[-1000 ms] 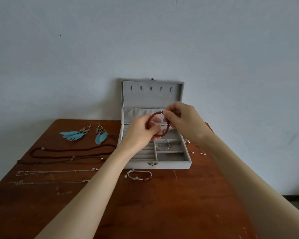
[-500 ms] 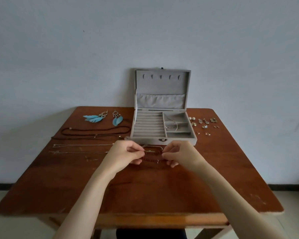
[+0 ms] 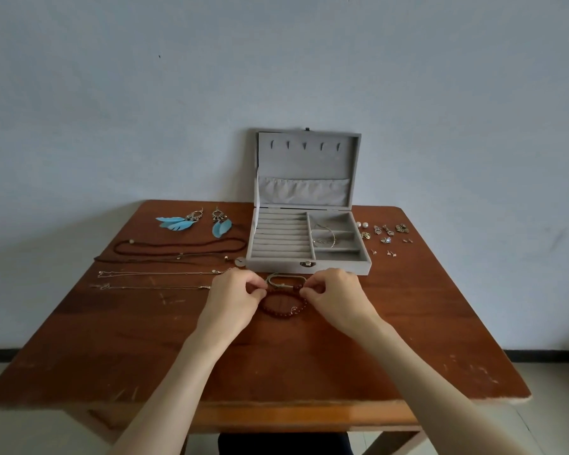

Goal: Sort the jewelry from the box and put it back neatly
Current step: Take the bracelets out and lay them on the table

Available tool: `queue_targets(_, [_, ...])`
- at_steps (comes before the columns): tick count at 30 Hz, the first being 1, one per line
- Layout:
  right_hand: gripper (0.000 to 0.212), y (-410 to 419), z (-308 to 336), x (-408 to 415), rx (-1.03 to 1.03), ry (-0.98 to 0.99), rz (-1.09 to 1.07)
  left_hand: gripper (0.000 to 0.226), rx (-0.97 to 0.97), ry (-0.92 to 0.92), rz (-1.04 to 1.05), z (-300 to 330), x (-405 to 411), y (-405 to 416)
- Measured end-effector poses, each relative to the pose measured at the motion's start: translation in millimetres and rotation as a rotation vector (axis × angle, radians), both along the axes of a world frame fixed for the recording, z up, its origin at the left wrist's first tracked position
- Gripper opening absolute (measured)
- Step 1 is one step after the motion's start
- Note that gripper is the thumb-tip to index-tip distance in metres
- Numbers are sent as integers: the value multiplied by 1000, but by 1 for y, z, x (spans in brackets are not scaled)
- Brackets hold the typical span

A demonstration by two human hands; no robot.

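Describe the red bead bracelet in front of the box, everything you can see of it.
The red bead bracelet is a closed loop of small, dark red, glossy round beads with one pale charm on its near side. It lies flat on the wooden table, before the grey jewelry box. The left hand and right hand pinch its two ends.
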State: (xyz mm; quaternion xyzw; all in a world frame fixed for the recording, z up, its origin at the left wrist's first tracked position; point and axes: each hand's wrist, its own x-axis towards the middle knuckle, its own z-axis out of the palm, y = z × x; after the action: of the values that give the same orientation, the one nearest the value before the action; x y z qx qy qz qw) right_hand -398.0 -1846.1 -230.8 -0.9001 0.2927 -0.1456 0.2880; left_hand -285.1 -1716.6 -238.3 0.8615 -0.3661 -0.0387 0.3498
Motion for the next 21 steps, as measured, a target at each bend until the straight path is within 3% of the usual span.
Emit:
queue_targets(5, [23,-33,19,-1,-38,-124,-92,16,-132,-128,-88,16,11,-20])
queue_targets(8, [22,-65,22,8,-80,-77,-169,17,-141,-169,-170,25,17,-46])
queue_targets(16, [37,-107,7,47,-348,235,-262,54,266,-124,-353,10,41,-111])
queue_targets(21, [23,-109,5,56,-426,289,-220,54,324,-126,-362,-2,50,-114])
